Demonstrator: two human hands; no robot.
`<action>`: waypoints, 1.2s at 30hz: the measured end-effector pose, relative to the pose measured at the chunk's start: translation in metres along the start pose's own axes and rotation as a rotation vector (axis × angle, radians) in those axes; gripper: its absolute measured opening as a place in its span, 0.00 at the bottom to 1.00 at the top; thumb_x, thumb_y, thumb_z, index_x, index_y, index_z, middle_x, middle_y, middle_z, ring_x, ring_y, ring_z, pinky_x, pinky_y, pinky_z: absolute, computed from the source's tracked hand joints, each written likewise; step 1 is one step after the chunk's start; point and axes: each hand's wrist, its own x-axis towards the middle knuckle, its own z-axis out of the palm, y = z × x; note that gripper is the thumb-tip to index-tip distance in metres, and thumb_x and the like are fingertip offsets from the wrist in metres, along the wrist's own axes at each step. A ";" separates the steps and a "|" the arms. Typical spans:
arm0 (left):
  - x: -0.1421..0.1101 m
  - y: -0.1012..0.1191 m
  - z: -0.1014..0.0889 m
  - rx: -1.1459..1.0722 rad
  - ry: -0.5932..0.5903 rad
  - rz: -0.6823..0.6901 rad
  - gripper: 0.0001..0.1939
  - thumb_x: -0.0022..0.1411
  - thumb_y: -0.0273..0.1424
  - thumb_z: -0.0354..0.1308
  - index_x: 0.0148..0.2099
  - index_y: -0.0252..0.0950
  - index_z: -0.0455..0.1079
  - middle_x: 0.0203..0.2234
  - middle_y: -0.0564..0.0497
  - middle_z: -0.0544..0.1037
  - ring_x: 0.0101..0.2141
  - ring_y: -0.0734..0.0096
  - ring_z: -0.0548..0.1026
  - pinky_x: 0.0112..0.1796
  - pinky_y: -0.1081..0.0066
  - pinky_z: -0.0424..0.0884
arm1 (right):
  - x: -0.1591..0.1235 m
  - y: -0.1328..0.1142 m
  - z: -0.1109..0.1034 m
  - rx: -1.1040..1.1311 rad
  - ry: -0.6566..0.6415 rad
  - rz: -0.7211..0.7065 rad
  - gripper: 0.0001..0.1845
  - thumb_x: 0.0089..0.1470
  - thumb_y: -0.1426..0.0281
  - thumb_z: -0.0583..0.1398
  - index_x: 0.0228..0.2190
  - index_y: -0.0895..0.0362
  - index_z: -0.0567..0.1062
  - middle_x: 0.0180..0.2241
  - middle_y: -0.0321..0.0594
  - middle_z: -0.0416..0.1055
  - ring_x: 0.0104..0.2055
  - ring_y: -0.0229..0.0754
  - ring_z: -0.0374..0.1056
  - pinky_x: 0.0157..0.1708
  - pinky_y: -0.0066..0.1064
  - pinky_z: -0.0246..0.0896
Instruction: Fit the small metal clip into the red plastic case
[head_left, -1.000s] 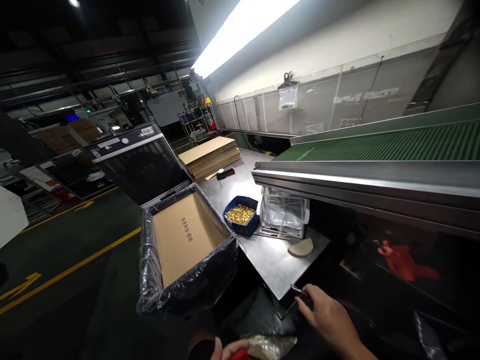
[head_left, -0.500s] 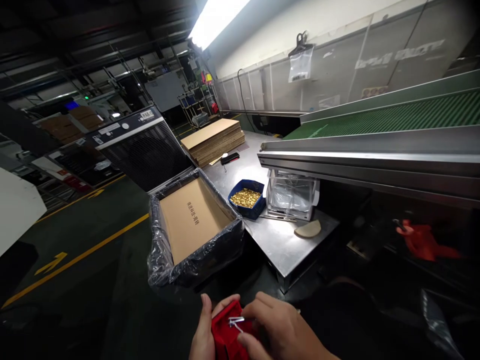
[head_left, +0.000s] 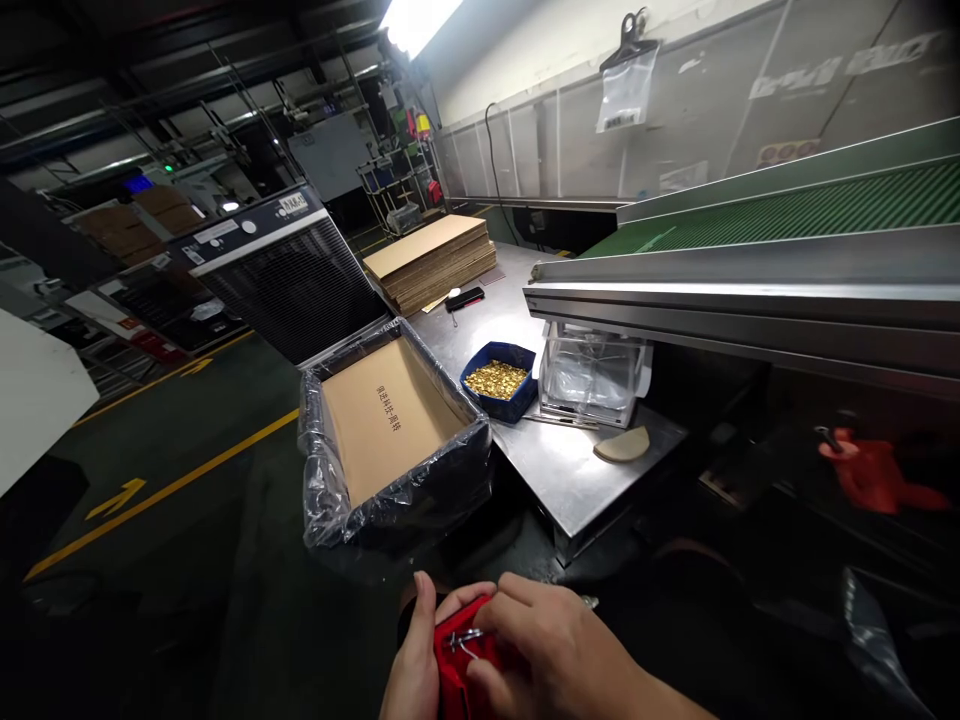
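At the bottom middle of the head view, my left hand (head_left: 414,668) is wrapped round a small red object (head_left: 454,660). My right hand (head_left: 551,655) lies over its right side, thumb and fingers pinching a thin metal piece (head_left: 466,638) against the red object. Both hands are held low, in front of the steel table (head_left: 570,480) and below the plastic-lined carton (head_left: 390,425).
On the table stand a blue tray of small brass parts (head_left: 499,378), a clear plastic box (head_left: 592,375), a tan pad (head_left: 622,446), a black device (head_left: 465,297) and a stack of flat cardboard (head_left: 431,260). A green conveyor (head_left: 787,215) overhangs at right. A dark machine (head_left: 277,280) stands left.
One second ago my right hand reached to a metal piece at the table's front edge. It has come back to the red object, which my left hand has raised into view.
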 end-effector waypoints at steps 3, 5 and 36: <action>-0.002 0.001 0.004 0.019 -0.067 -0.026 0.34 0.64 0.56 0.53 0.56 0.31 0.71 0.36 0.40 0.84 0.39 0.50 0.83 0.44 0.56 0.77 | -0.001 0.002 0.000 -0.025 0.012 -0.050 0.08 0.41 0.75 0.65 0.28 0.56 0.74 0.24 0.32 0.69 0.25 0.34 0.64 0.22 0.26 0.55; -0.002 0.000 0.007 0.022 -0.101 -0.048 0.33 0.66 0.54 0.53 0.57 0.31 0.71 0.36 0.40 0.84 0.39 0.50 0.83 0.45 0.56 0.77 | -0.001 0.003 -0.002 -0.012 -0.003 -0.066 0.06 0.43 0.75 0.65 0.28 0.56 0.74 0.24 0.31 0.68 0.25 0.33 0.63 0.22 0.26 0.54; -0.009 -0.003 0.026 -0.009 -0.105 -0.139 0.39 0.65 0.59 0.46 0.59 0.29 0.70 0.36 0.39 0.85 0.39 0.49 0.83 0.45 0.56 0.77 | -0.006 -0.003 -0.025 -0.062 -0.046 -0.022 0.03 0.47 0.72 0.65 0.29 0.55 0.76 0.25 0.33 0.70 0.24 0.34 0.64 0.22 0.28 0.54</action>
